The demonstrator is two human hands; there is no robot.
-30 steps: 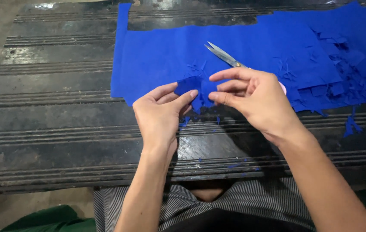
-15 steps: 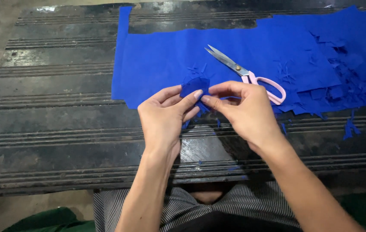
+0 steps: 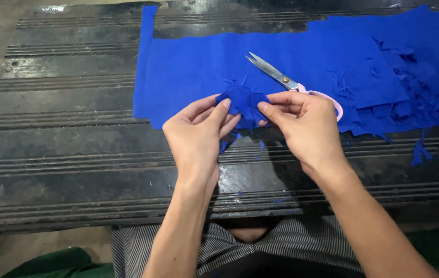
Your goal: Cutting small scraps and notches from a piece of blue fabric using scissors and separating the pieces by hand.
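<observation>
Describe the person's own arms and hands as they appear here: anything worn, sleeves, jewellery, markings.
Both arms are bare from the lower frame edge to the wrists, with no sleeves in view. The left hand and the right hand wear no gloves, and no rings, watch or bracelet show. The fingernails look short and unpainted. No tattoos or other marks are visible. The forearms are slender.

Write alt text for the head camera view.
Both hands, left hand and right hand, pinch a small blue fabric piece between them above a dark grooved table. Behind lie pink-handled scissors on a blue cloth sheet, with blue scraps at right.
</observation>
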